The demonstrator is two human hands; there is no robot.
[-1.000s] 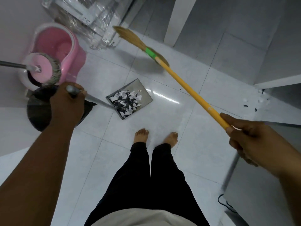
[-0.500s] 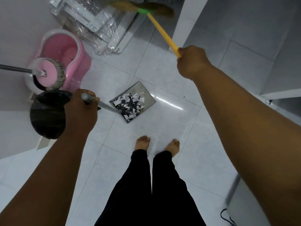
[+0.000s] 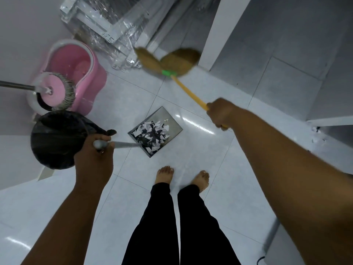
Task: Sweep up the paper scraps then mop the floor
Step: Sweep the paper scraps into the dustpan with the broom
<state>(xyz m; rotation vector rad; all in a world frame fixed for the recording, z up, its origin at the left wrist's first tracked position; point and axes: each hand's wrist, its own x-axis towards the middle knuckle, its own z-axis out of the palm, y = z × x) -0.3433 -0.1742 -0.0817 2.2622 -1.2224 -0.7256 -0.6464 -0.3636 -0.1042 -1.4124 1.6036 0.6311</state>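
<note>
Yellow broom handle [image 3: 188, 91] runs up and away from the right hand [image 3: 219, 115], whose fingers are curled tight round its lower part. The blurred straw bristles [image 3: 172, 62] are far beyond that grip, near plastic-wrapped white frames [image 3: 107, 25]. The left hand [image 3: 95, 153] wraps its fingers round the end of the grey dustpan handle [image 3: 125, 144]. Just past this grip, toward the right hand, the metal dustpan [image 3: 174, 128] carries a heap of black and white paper scraps [image 3: 152, 133]; whether it touches the white floor tiles [image 3: 122, 111] cannot be told. Beside the left knuckles stands a black-lined bin [image 3: 55, 138], and beyond it a mop head [image 3: 55, 91] rests in a pink bucket [image 3: 76, 62].
</note>
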